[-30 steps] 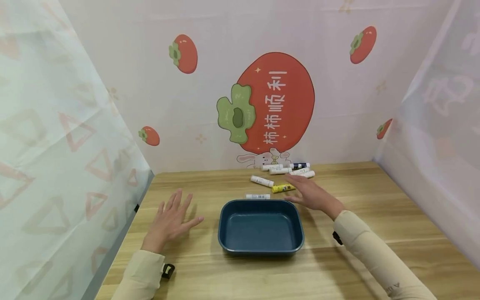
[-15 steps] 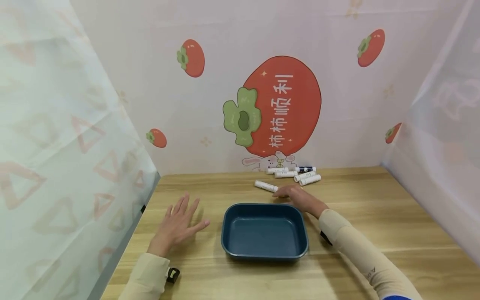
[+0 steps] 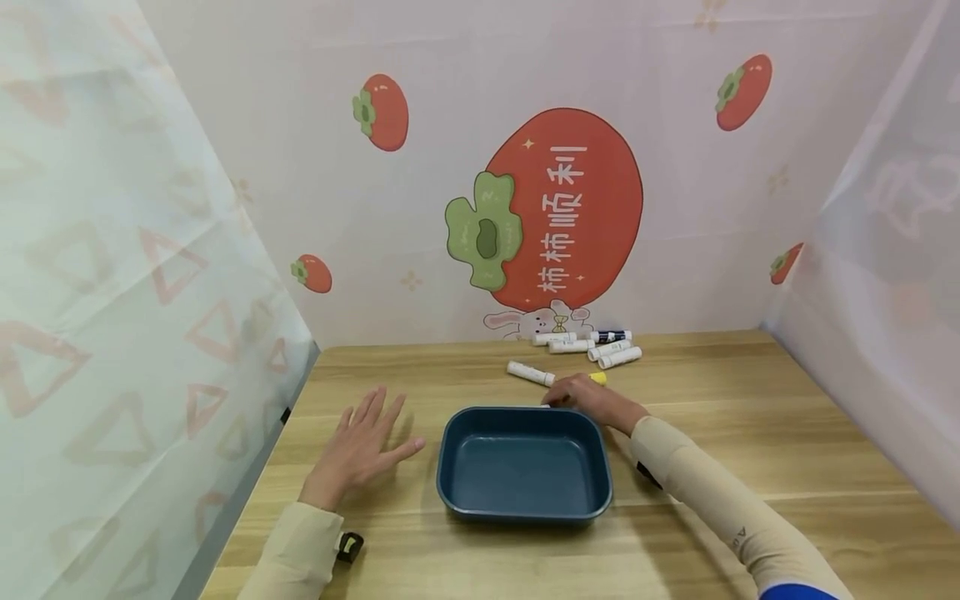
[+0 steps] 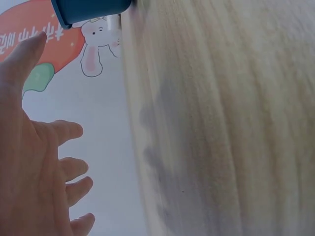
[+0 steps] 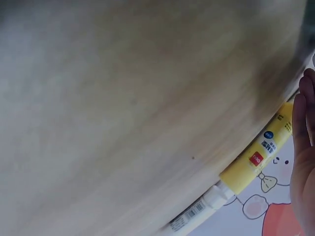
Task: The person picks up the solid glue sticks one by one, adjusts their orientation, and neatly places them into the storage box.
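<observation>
On our left, the person's left hand (image 3: 358,454) is over the pale wood-grain tabletop (image 3: 405,558), fingers straight, spread and holding nothing. Next stands a dark teal rectangular tray with rounded corners (image 3: 525,479). Behind it, apart from its rim, a slim white cylindrical tube (image 3: 530,372) lies at a slant.

Just behind the tray's rear rim, the end of a second white tube (image 3: 545,406) shows at the right hand (image 3: 588,400). Those fingers bend down there, but we cannot tell whether they have a grip. We judge this tube to be light, stiff and smooth, prone to rolling but hardly fragile; we would pinch it across the middle, thumb opposite fingers, clear of the rim. Of its looks we get only a plain white end.

A bright yellow cylindrical tube (image 3: 597,378) lies beyond the hand, partly covered by it. The right wrist view shows its red and blue label marks, with a barcoded white tube (image 5: 192,216) in line with its end; whether they touch is unclear. We expect the yellow one to handle likewise. Towards the back edge lie more white tubes (image 3: 572,346) and a navy tube (image 3: 611,336).
</observation>
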Tool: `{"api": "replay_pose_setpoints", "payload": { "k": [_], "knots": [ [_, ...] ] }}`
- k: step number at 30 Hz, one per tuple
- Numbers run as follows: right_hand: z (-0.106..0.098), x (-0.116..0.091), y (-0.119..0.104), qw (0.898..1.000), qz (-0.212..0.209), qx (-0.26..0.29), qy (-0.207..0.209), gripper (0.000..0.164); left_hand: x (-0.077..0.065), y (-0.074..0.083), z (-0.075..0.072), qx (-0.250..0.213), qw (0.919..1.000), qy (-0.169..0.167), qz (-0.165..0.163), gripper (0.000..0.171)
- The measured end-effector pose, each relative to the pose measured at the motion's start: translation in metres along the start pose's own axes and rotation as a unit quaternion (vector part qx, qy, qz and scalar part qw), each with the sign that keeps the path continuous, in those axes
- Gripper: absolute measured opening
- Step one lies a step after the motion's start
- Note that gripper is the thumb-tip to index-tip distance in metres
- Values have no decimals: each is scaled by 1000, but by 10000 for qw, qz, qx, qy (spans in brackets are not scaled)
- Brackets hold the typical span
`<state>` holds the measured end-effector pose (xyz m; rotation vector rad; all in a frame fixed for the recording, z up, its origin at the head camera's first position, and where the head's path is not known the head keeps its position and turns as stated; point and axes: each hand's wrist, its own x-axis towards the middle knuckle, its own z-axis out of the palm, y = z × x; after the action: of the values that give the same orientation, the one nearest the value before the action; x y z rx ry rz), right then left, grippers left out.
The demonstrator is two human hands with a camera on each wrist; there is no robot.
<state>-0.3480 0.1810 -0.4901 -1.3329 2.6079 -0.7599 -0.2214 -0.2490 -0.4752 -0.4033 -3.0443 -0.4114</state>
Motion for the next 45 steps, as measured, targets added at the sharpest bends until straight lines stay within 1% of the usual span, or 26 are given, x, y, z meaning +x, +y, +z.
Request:
{"api": "replay_pose_setpoints", "payload": {
  "k": [3, 8, 10, 15, 19, 22, 25, 28, 31, 34, 38, 42, 45],
  "knots": [
    [-4, -3, -2, 9998, 123, -4, 128, 20, 0, 3, -1, -40, 10000, 6, 20, 95],
    [-11, -8, -3, 9979, 382, -61, 522, 19, -2, 6, -2, -74, 10000, -1, 58, 95],
    [-16, -10, -3, 9969, 363, -39, 703, 18, -2, 7, -2, -40, 9999, 22, 123, 94],
    [-32, -14, -9, 9934, 445, -37, 1053, 17, -3, 14, -5, 43, 9992, 1, 397, 96],
    [-47, -17, -21, 9895, 615, -76, 1309, 18, -4, 28, -9, 104, 9971, -90, 748, 101],
    [-56, -19, -29, 9859, 674, -107, 1529, 18, -6, 40, -13, 165, 9941, -228, 1050, 109],
    [-64, -21, -39, 9814, 689, -226, 1777, 20, -8, 52, -15, 143, 9903, -485, 1297, 117],
    [-70, -23, -51, 9780, 664, -336, 1946, 21, -10, 61, -15, 49, 9874, -784, 1377, 125],
    [-76, -25, -67, 9762, 617, -392, 2041, 21, -11, 67, -12, -51, 9854, -942, 1419, 129],
    [-79, -28, -83, 9744, 564, -448, 2129, 19, -11, 68, -8, -90, 9841, -955, 1493, 131],
    [-78, -32, -105, 9701, 484, -621, 2295, 19, -9, 68, -3, -7, 9823, -924, 1629, 131],
    [-69, -36, -122, 9673, 373, -665, 2419, 19, -7, 67, -1, -13, 9811, -924, 1701, 129],
    [-57, -36, -132, 9663, 262, -653, 2477, 20, -7, 66, 1, -84, 9810, -935, 1698, 128]
  ]
}}
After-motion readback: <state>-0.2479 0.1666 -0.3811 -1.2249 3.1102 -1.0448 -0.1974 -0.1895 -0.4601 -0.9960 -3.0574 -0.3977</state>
